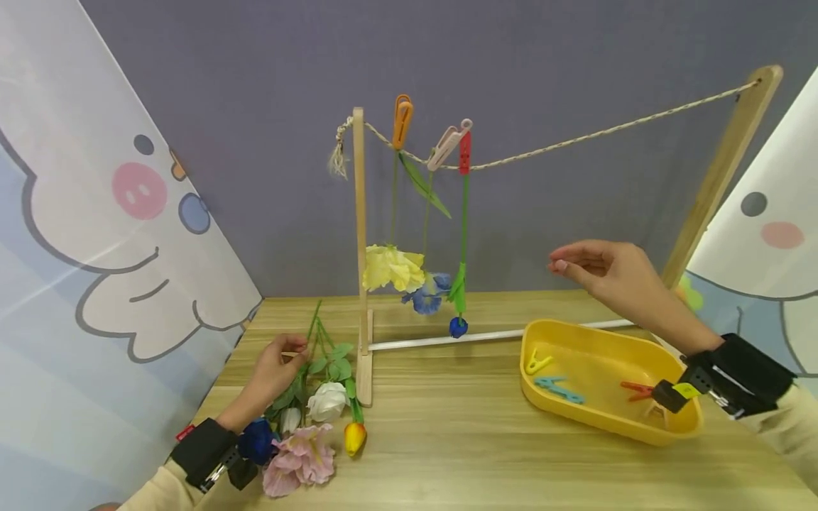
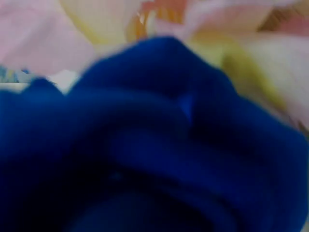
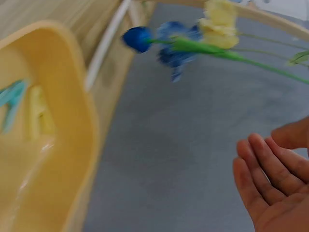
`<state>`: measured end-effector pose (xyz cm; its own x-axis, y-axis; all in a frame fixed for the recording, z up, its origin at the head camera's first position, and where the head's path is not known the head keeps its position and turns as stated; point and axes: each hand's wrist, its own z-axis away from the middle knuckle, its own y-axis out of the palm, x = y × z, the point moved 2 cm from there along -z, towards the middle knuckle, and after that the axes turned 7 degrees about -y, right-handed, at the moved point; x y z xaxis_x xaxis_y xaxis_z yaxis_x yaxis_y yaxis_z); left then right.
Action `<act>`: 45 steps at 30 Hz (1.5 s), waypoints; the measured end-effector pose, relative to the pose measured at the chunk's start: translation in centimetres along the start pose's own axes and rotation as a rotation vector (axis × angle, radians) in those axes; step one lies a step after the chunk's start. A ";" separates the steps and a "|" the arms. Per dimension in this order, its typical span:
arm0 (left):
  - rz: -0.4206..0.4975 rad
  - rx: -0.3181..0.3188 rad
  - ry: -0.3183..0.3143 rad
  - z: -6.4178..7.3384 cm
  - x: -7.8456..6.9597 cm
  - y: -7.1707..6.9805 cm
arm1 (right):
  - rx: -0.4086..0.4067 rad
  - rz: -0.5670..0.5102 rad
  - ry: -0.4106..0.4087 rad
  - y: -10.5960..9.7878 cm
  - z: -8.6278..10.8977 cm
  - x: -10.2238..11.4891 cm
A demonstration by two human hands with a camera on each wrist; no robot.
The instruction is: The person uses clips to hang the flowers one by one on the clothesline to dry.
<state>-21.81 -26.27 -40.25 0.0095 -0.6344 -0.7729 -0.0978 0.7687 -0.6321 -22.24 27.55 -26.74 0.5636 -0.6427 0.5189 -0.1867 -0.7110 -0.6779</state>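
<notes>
Left hand (image 1: 273, 370), bare, sits with bent fingers right at the green stems and leaves (image 1: 341, 369) of loose artificial flowers on the near left; whether it grips a stem I cannot tell. Right hand (image 1: 616, 273) is raised on the right, holding nothing, its fingers gently curved and the thumb apart from them.

Nearest on the pale wood-grain desk (image 1: 441, 433) lies a ruffled pink flower (image 1: 300, 460). Just beside it are a dark blue flower (image 1: 257, 441), which fills much of the left wrist view, a yellow-and-orange tulip (image 1: 354, 438) and a white rose (image 1: 329, 402).

To the right stands a yellow plastic basin (image 1: 607, 424) holding a light blue clip (image 1: 559, 389), a yellow clip (image 1: 538, 363) and a red clip (image 1: 637, 388).

Farther back, a white rod (image 1: 492, 336) runs between two wooden posts (image 1: 361, 213), with a twisted rope (image 1: 575, 143) strung above it. Toward its left end, orange, pale pink and red clothespins (image 1: 402, 122) hold three flowers head down: a yellow ruffled bloom (image 1: 393, 268), a light blue bloom (image 1: 427, 294) and a deep blue bud (image 1: 458, 327).

Behind everything is a grey backdrop (image 1: 524, 57).
</notes>
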 end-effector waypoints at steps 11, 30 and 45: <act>-0.071 0.071 -0.023 -1.9 2.0 -0.2 | 0.239 0.189 -0.034 1.9 5.3 -6.0; -0.150 0.140 -0.012 -2.7 3.6 -0.6 | 0.488 0.211 -0.185 2.8 11.4 -13.2; -0.167 0.207 -0.129 -2.8 3.5 -1.2 | 0.430 0.192 -0.328 2.4 12.8 -14.2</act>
<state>-24.43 -29.63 -42.05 0.1359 -0.7482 -0.6494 0.1207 0.6631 -0.7387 -20.36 38.61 -42.37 0.7849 -0.5778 0.2236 -0.0046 -0.3663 -0.9305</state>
